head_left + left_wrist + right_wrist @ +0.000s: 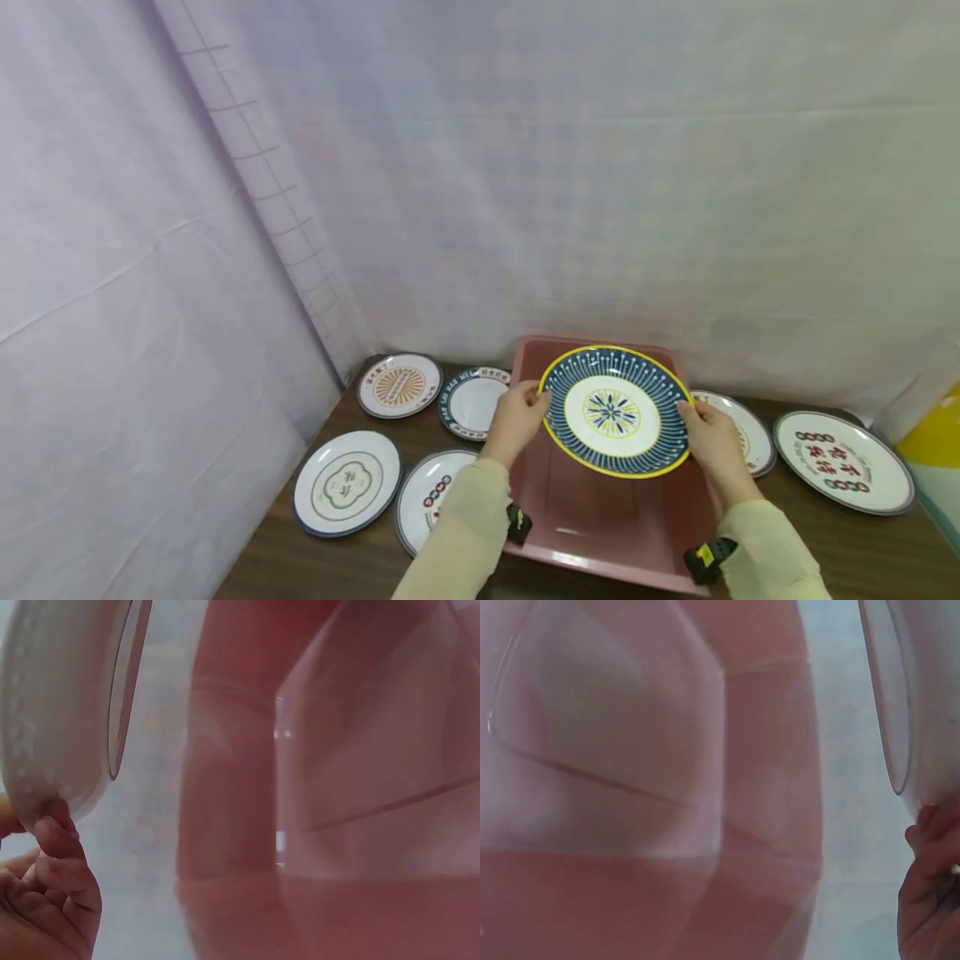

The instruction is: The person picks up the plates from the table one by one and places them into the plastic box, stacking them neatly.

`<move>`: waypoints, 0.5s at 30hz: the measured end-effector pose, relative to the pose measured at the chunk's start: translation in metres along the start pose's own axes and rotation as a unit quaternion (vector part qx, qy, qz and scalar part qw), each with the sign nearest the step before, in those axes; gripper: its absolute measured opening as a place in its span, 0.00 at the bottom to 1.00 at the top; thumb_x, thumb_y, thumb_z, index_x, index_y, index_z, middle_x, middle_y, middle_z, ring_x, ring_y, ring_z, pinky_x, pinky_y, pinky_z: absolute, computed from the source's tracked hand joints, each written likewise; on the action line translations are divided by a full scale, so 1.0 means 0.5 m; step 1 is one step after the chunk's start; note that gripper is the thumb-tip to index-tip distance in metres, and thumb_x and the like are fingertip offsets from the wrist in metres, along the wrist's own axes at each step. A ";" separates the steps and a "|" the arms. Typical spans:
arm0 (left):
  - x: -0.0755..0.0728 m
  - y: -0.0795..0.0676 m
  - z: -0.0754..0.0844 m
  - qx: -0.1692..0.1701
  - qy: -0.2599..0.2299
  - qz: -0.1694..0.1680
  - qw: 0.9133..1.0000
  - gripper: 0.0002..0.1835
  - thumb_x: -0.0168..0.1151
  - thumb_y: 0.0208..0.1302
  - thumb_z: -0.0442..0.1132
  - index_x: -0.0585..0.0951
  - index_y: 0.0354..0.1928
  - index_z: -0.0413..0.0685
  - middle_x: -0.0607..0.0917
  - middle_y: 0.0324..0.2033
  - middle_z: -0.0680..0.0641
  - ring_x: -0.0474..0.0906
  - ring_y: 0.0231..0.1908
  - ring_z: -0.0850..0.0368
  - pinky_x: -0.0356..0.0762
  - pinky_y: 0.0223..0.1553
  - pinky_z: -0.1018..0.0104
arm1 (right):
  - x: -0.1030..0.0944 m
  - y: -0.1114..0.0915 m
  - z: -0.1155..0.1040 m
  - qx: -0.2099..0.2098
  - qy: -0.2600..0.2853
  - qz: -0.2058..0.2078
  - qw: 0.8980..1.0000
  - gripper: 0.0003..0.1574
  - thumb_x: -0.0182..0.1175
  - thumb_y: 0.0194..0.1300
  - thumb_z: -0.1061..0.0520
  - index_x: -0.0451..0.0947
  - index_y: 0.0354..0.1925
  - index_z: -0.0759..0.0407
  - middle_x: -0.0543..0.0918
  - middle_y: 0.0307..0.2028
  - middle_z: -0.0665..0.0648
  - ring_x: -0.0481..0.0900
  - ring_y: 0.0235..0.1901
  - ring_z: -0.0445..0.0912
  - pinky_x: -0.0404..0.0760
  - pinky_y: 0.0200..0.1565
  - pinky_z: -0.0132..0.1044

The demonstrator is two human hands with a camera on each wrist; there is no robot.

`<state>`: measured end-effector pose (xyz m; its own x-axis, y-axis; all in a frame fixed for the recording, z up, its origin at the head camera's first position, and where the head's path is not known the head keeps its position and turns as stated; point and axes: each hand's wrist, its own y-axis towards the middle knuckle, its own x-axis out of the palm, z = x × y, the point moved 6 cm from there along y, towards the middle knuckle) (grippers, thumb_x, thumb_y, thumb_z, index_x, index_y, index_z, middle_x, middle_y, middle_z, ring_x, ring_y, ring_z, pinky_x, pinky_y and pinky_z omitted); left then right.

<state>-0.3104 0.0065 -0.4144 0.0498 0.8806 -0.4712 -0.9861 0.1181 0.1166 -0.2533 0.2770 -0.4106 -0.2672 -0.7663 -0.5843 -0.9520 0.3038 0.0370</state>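
Observation:
A round plate (613, 412) with a yellow edge, a blue patterned band and a white centre is held up above a pink plastic tub (592, 533). My left hand (517, 421) pinches its left edge, thumb on top. On the opposite edge my right hand (714, 442) grips in the same way. From the left wrist view, the plate's pale underside (60, 712) shows, with the left fingers (64, 862) curled beneath the rim. In the right wrist view the right fingers (930, 862) support the underside too. The visible part of the tub's floor holds nothing.
Left of the tub lie an orange-sunburst plate (400, 386), a blue-rimmed lettered plate (472, 404), a plate with a grey emblem (347, 483) and a partly covered plate (427, 496). To the right are a half-hidden plate (750, 429) and a red-lettered plate (843, 461). White cloth (585, 167) hangs behind the brown table (285, 554).

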 end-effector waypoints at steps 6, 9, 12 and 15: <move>0.007 0.006 -0.014 -0.003 0.054 0.016 0.998 0.14 0.56 0.63 0.39 0.79 0.48 0.39 0.81 0.30 0.48 0.76 0.33 0.55 0.76 0.35 0.62 | 0.017 0.022 0.010 -0.017 -0.069 -0.020 0.997 0.34 0.39 0.72 0.47 0.68 0.55 0.77 0.76 0.44 0.75 0.74 0.41 0.61 0.71 0.43 0.56; 0.014 0.012 -0.019 -0.007 0.093 0.018 0.996 0.13 0.57 0.62 0.39 0.80 0.46 0.40 0.83 0.34 0.46 0.78 0.36 0.52 0.77 0.40 0.58 | 0.027 0.031 0.018 -0.026 -0.099 -0.029 0.994 0.30 0.42 0.71 0.51 0.70 0.51 0.78 0.77 0.41 0.74 0.75 0.37 0.60 0.72 0.39 0.54; 0.025 0.018 -0.026 -0.019 0.140 0.015 0.990 0.12 0.57 0.62 0.40 0.81 0.42 0.40 0.84 0.34 0.46 0.79 0.37 0.49 0.77 0.40 0.55 | 0.037 0.038 0.023 -0.040 -0.129 -0.039 0.990 0.24 0.45 0.68 0.56 0.72 0.46 0.79 0.79 0.35 0.72 0.76 0.32 0.58 0.74 0.34 0.50; 0.038 0.020 -0.033 -0.023 0.196 0.014 0.980 0.10 0.57 0.61 0.39 0.82 0.36 0.39 0.84 0.31 0.45 0.81 0.34 0.47 0.77 0.36 0.54 | 0.050 0.038 0.027 -0.049 -0.149 -0.062 0.986 0.21 0.45 0.66 0.59 0.72 0.41 0.80 0.78 0.27 0.68 0.77 0.22 0.53 0.76 0.25 0.45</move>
<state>-0.3219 0.0167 -0.4363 -0.0330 0.6387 -0.7688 -0.9928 0.0680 0.0991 -0.2762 0.2710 -0.4354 -0.1056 -0.5901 -0.8004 -0.9883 0.1511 0.0190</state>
